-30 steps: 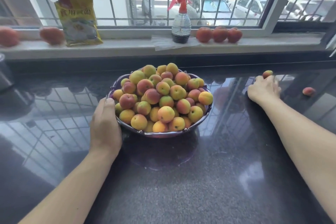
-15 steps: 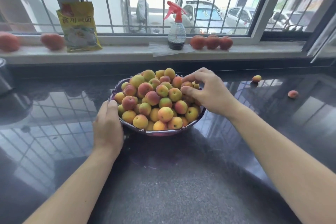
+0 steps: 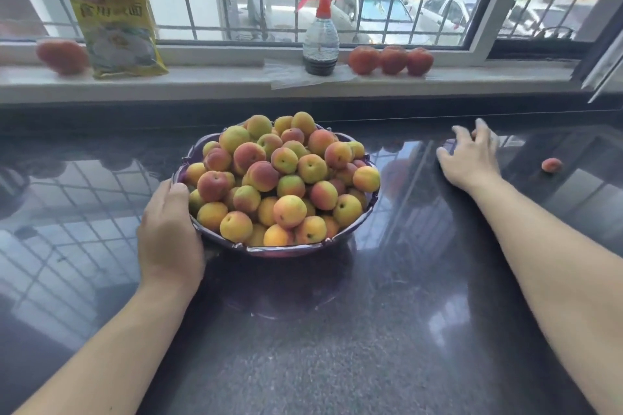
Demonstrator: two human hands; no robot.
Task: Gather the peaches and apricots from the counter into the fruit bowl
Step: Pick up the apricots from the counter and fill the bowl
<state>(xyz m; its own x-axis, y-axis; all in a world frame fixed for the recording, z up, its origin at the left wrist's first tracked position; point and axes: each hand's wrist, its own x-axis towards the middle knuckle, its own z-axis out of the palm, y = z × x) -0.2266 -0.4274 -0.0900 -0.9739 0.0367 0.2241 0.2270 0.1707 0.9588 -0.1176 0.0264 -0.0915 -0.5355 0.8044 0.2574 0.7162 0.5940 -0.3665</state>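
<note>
Right hand [image 3: 470, 158] is back out on the counter [image 3: 337, 347], having been over the bowl only half a second ago, so that trip looks to have ended in a drop-off and this is a fresh reach. The fingers are spread and blurred, closing in on a small fruit [image 3: 474, 134] that peeps out between them near the back edge; nothing is gripped yet as far as I can see, the hand is open over it. A second loose apricot [image 3: 551, 165] lies further right, well apart from the hand, untouched. By my reckoning those two are what remains on the dark worktop, so the job is close to done. The left hand [image 3: 168, 229] lies flat against the near-left side of the fruit bowl [image 3: 283, 250], fingers straight along the rim, steadying it and gripping nothing. The bowl itself is heaped high, yellow and red-blushed fruit mounded above the rim, and I'd say anything added needs setting down gently on top or it may roll off. Up on the windowsill [image 3: 202, 82] sit three bigger red peaches [image 3: 391, 60] beside a spray bottle [image 3: 320, 34], plus another peach [image 3: 62, 55] next to a yellow packet [image 3: 118, 27].
</note>
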